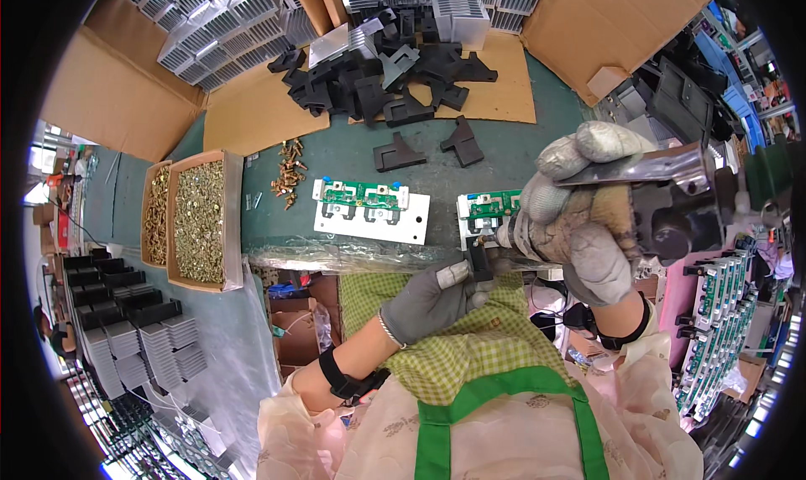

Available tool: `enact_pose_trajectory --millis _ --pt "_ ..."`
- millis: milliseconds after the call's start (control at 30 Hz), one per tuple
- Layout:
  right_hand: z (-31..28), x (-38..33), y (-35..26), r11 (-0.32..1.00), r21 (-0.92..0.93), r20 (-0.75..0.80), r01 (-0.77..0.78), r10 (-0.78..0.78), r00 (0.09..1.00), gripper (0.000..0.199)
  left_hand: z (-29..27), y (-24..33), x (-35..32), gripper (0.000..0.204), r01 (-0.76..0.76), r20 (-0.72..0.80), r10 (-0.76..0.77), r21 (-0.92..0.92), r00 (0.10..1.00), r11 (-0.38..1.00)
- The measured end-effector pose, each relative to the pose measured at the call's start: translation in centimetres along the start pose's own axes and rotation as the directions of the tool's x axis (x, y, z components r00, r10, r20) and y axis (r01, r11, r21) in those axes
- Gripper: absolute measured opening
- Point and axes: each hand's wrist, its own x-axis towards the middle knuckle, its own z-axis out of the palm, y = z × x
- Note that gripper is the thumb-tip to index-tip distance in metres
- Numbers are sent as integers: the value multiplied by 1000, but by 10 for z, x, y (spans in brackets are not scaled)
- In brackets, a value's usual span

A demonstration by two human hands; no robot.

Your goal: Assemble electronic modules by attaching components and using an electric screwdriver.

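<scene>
My right hand [579,220], in a worn grey glove, grips a pistol-shaped power screwdriver [672,199] held over the right green circuit board [491,207] on its white metal plate. My left hand [428,300], also gloved, pinches a small black bracket [481,262] at that board's near edge, just under the tool's tip. A second green circuit board on a white plate [371,211] lies flat to the left on the green bench [353,148].
Two cardboard trays of brass screws [197,220] stand at the left, with loose screws [288,174] nearby. Black brackets [395,86] are heaped on cardboard behind; silver heat sinks [227,27] lie farther back. Finished boards [714,329] are stacked at the right, heat sinks [143,337] at lower left.
</scene>
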Motion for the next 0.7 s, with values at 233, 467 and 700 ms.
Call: enact_pose_trajectory --millis 233,467,700 --pt "6 0 4 989 139 -43 -43 49 998 68 31 -6 -19 49 -5 -337 72 196 939 981" --pt "2 -3 3 992 -126 63 -26 35 997 57 57 -14 -8 66 44 -423 242 564 873 825" --pt "2 -5 -1 996 90 50 -2 -3 999 55 49 -13 -3 62 52 -423 299 643 856 764"
